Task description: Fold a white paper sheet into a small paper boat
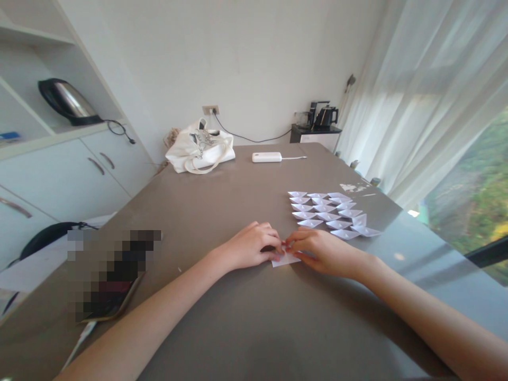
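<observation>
Head view: see white paper piece (pixel 284 260) lying on the tabletop (pixel 206 328) between left hand (pixel 254 244) and right hand (pixel 322 250), directly under the fingertips and touched from both sides. Note left thumb at its left end, right fingertips over its right, both sets almost meeting near its far edge. Record fingers as bent and gathered close, not spread; cannot tell whether pinching the paper or only pressing it down, because of partly hidden contact. Read near edge as uncovered, running roughly left to right with a slight slant; cannot fix long axis, with much of it under fingers. Rate neither hand as nearer. Mark folded paper boats (pixel 325 208) in loose rows just beyond the right hand and to its right, closest ones almost against the knuckles; judge these the main obstacle to any forward shift of that hand. Log white block with a cord (pixel 266 157) and white bag (pixel 180 154) well apart at the far end, plus pixelated dark device (pixel 115 291) beside the left forearm (pixel 170 302), clear of the paper.
</observation>
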`<state>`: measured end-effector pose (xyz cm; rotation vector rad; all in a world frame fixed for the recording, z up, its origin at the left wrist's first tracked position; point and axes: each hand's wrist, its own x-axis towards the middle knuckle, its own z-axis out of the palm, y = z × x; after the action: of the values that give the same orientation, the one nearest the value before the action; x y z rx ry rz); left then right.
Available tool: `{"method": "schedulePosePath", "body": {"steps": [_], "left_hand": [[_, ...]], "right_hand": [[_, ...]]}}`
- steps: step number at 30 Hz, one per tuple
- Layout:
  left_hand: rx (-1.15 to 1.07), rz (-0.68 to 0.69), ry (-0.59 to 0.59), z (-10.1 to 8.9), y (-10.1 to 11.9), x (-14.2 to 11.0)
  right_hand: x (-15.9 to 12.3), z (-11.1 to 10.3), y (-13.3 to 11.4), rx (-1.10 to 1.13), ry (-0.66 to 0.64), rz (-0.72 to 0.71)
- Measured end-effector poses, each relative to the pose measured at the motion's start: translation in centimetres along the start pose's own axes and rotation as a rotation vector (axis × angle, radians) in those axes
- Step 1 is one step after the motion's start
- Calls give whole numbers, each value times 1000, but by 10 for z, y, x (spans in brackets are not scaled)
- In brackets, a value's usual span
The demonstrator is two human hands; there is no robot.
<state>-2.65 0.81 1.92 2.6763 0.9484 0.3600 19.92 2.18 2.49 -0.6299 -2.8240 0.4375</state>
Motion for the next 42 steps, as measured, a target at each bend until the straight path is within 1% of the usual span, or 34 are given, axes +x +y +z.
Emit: {"method": "schedulePosePath", "body": {"steps": [5, 7, 11, 16, 18, 20, 24, 27, 31, 35, 42], "left_hand": [[46, -3, -9, -1, 3, 0], [52, -9, -12, -1, 3, 1], [32, -33, -9, -1, 3, 3], [68, -38, -27, -2, 5, 3], [75, -23, -45, -3, 6, 3], [77, -19, -55, -4, 7, 3], [73, -21, -54, -3, 6, 3], [71, -23, -39, -1, 5, 3], [65, -26, -43, -1, 5, 2], [63, -33, -36, -1, 5, 2], [65, -37, -31, -1, 5, 2]], "right_hand": [[3, -4, -10, -91, -4, -5], [5, -4, -11, -93, 8, 35], [8, 0, -6, 13, 84, 141], [12, 9, 8, 169, 185, 186], [13, 11, 12, 240, 191, 189], [14, 13, 15, 262, 194, 186], [13, 13, 15, 202, 201, 152], [14, 11, 13, 95, 208, 144], [16, 6, 10, -52, 165, 109], [18, 3, 8, -106, 127, 42], [13, 0, 10, -169, 74, 26]]}}
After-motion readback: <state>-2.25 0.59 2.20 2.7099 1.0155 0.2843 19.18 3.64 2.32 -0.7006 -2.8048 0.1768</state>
